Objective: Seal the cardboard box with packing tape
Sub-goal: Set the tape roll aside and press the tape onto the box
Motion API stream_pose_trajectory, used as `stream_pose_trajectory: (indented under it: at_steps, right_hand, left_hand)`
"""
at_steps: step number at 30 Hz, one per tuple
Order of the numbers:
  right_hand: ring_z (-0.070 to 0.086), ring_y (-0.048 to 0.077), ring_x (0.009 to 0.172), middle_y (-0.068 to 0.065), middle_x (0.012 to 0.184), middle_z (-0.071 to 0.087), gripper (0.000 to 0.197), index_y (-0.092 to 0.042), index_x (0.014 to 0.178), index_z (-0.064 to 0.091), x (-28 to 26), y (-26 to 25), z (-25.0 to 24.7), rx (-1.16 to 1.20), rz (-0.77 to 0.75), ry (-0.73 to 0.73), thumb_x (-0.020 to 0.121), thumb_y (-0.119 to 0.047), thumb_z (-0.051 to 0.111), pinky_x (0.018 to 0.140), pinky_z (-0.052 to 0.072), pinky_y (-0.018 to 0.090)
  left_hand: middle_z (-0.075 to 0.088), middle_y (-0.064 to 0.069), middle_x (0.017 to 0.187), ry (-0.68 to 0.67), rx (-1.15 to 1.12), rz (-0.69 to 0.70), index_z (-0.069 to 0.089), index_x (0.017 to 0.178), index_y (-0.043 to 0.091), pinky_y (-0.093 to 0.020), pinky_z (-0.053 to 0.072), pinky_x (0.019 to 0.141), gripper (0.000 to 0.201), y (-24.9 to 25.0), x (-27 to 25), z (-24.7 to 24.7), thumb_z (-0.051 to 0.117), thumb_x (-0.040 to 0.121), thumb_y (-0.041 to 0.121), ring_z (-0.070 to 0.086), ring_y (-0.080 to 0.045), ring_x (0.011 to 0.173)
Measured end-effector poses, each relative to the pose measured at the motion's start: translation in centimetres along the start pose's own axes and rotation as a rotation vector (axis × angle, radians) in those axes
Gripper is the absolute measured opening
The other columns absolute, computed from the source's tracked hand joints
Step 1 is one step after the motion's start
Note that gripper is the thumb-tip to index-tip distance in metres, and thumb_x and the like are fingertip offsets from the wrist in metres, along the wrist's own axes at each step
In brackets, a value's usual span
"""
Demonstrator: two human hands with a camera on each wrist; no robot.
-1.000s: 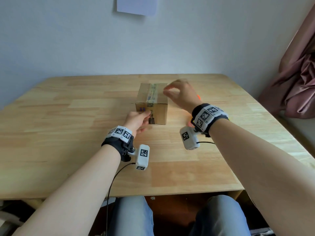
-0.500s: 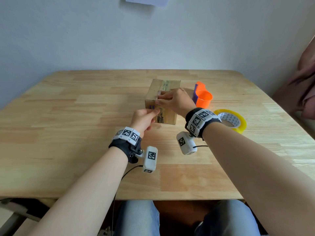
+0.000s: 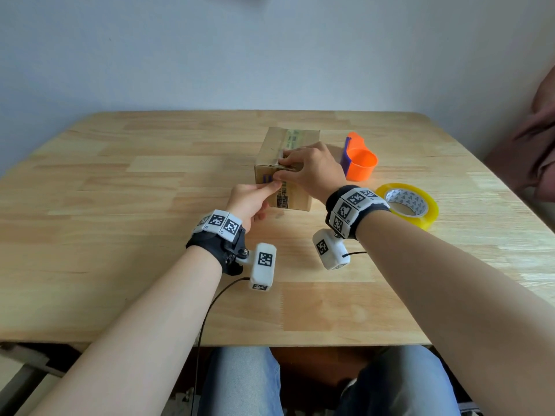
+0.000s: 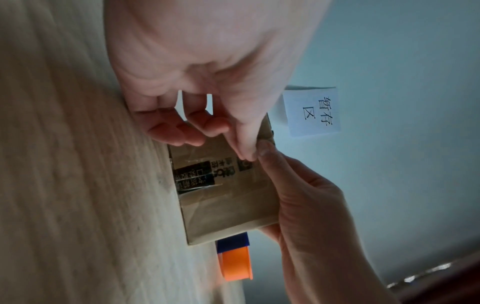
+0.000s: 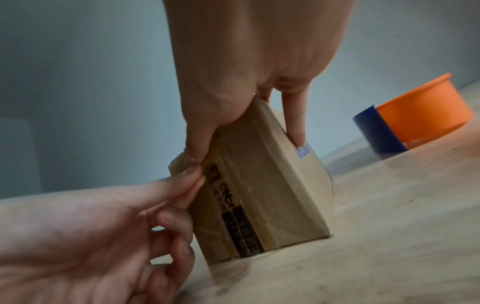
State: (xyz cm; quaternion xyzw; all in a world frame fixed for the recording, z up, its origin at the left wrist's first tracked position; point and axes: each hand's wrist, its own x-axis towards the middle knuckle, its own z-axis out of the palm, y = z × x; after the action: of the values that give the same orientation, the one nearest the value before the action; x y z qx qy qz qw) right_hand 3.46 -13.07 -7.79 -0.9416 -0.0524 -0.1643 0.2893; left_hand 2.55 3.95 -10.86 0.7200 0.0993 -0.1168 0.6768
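Observation:
The small cardboard box (image 3: 270, 151) stands on the wooden table (image 3: 120, 205), with a strip of tape (image 3: 295, 139) along its top and down the printed front (image 5: 233, 207). My left hand (image 3: 274, 186) reaches the front face from the left; its thumb and index finger pinch together at the tape near the box's top front edge (image 5: 191, 181), the other fingers curled. My right hand (image 3: 282, 165) comes over the top, with the thumb (image 5: 194, 152) on the front face and a finger (image 5: 296, 131) down the far side. The two thumbs nearly touch in the left wrist view.
An orange and blue tape cutter (image 3: 359, 163) sits just right of the box. A yellow roll of packing tape (image 3: 408, 205) lies flat nearer the right edge. A paper note (image 4: 311, 113) hangs on the wall behind. Pink fabric (image 3: 537, 145) is at the far right.
My right hand has come down from above the box's right side onto its top front edge. The left hand stays at the front face. The view shifted, bringing the cutter and roll into sight.

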Motion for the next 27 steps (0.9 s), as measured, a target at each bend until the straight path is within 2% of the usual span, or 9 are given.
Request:
stream_pose_trajectory:
  at_steps: [6, 10, 11, 15, 18, 21, 23, 25, 27]
  right_hand:
    - [0.044, 0.015, 0.127, -0.012, 0.122, 0.070, 0.044, -0.036, 0.112, 0.076, -0.6, -0.5, -0.3, -0.045, 0.012, -0.014, 0.075, -0.058, 0.077, 0.088, 0.053, 0.047]
    - [0.044, 0.018, 0.125, -0.013, 0.120, 0.069, 0.045, -0.031, 0.113, 0.073, -0.9, -0.8, -0.2, -0.089, -0.016, -0.012, 0.075, -0.054, 0.080, 0.083, 0.053, 0.045]
    - [0.044, 0.019, 0.124, -0.013, 0.119, 0.068, 0.046, -0.030, 0.114, 0.072, -1.0, -0.9, -0.2, -0.106, -0.032, -0.014, 0.075, -0.053, 0.081, 0.081, 0.053, 0.044]
    - [0.043, 0.020, 0.123, -0.014, 0.117, 0.064, 0.047, -0.030, 0.112, 0.068, -1.0, -0.9, 0.0, -0.129, -0.048, -0.034, 0.072, -0.050, 0.083, 0.078, 0.053, 0.044]
    - [0.043, 0.019, 0.119, -0.016, 0.111, 0.063, 0.045, -0.030, 0.102, 0.063, -1.0, -0.8, 0.2, -0.141, -0.052, -0.027, 0.071, -0.058, 0.080, 0.075, 0.052, 0.041]
    - [0.043, 0.015, 0.112, -0.017, 0.102, 0.063, 0.042, -0.031, 0.091, 0.061, -0.9, -0.8, 0.3, -0.086, -0.007, 0.020, 0.074, -0.068, 0.070, 0.072, 0.048, 0.037]
    - [0.044, 0.016, 0.111, -0.016, 0.102, 0.065, 0.040, -0.029, 0.092, 0.063, -0.8, -0.8, 0.2, -0.073, -0.008, 0.015, 0.075, -0.063, 0.073, 0.073, 0.049, 0.038]
    - [0.044, 0.018, 0.115, -0.014, 0.107, 0.065, 0.044, -0.026, 0.101, 0.065, -0.8, -0.7, -0.1, -0.093, -0.042, -0.021, 0.072, -0.056, 0.081, 0.077, 0.051, 0.041]
    - [0.043, 0.019, 0.121, -0.014, 0.118, 0.065, 0.052, -0.026, 0.114, 0.066, -0.8, -0.2, -0.3, -0.092, -0.063, -0.069, 0.071, -0.047, 0.086, 0.084, 0.052, 0.047]
  left_hand:
    - [0.061, 0.003, 0.068, -0.077, -0.028, -0.140, 0.066, 0.080, 0.016, -0.030, 0.043, 0.057, 0.025, 1.0, -0.3, -0.6, 0.088, 0.082, 0.027, 0.059, -0.016, 0.063]
    - [0.058, 0.007, 0.067, -0.137, -0.022, -0.247, 0.071, 0.095, 0.016, -0.026, 0.043, 0.062, 0.006, 1.6, -0.8, -1.1, 0.073, 0.092, 0.021, 0.057, -0.013, 0.068]
    - [0.057, 0.007, 0.068, -0.139, -0.025, -0.260, 0.074, 0.100, 0.015, -0.025, 0.044, 0.063, 0.009, 1.5, -0.9, -1.2, 0.069, 0.094, 0.019, 0.057, -0.012, 0.069]
    - [0.053, 0.005, 0.070, -0.092, -0.116, -0.260, 0.071, 0.097, 0.015, -0.026, 0.046, 0.059, 0.008, 1.5, -1.0, -1.9, 0.063, 0.097, 0.016, 0.057, -0.013, 0.068]
    - [0.054, 0.003, 0.074, 0.014, -0.135, -0.217, 0.057, 0.078, 0.017, -0.026, 0.045, 0.055, 0.018, 2.2, -0.8, -2.0, 0.064, 0.095, 0.020, 0.057, -0.014, 0.065]
    - [0.055, 0.003, 0.081, 0.140, -0.143, -0.080, 0.063, 0.095, 0.016, -0.027, 0.047, 0.058, 0.007, 3.4, -0.7, -1.5, 0.064, 0.096, 0.023, 0.057, -0.014, 0.072]
    - [0.060, 0.005, 0.095, 0.163, -0.129, 0.018, 0.066, 0.110, 0.021, -0.032, 0.053, 0.069, 0.013, 3.9, -0.4, -1.1, 0.064, 0.098, 0.027, 0.058, -0.016, 0.088]
    - [0.063, 0.009, 0.102, 0.141, -0.118, 0.080, 0.067, 0.102, 0.029, -0.038, 0.057, 0.084, 0.005, 4.3, -0.6, -0.5, 0.068, 0.097, 0.030, 0.059, -0.014, 0.097]
    - [0.067, 0.009, 0.111, 0.106, -0.093, 0.118, 0.069, 0.102, 0.032, -0.041, 0.058, 0.091, 0.008, 4.3, -0.6, 0.0, 0.073, 0.094, 0.031, 0.061, -0.011, 0.103]
